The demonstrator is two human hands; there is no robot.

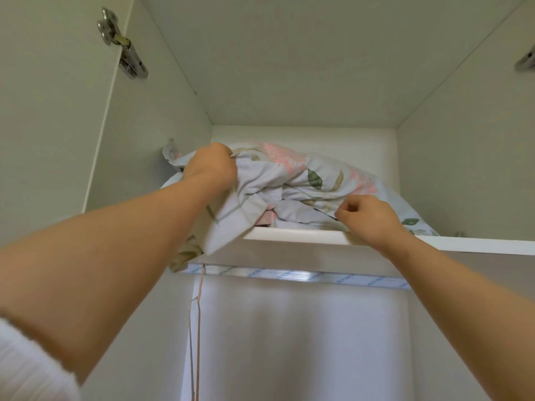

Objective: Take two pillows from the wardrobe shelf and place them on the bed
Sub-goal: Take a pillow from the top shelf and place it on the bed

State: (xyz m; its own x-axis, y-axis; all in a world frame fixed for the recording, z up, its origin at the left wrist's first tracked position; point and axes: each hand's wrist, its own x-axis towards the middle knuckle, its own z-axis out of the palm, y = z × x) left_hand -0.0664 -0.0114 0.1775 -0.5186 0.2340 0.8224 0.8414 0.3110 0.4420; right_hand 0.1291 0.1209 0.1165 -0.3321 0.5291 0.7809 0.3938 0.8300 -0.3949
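A pale floral pillow (292,175) with pink blooms and green leaves lies crumpled on the high white wardrobe shelf (304,235). Its left corner hangs down over the shelf's front edge. My left hand (211,166) reaches up and grips the fabric at the pillow's upper left. My right hand (367,218) pinches the fabric at the pillow's lower right, just above the shelf edge. Whether a second pillow lies under or behind this one, I cannot tell. The bed is out of view.
The wardrobe's side walls close in left and right, with a metal door hinge (124,47) at upper left. Under the shelf runs a shiny hanging rail (304,276), with a thin cord (197,328) dangling at its left end.
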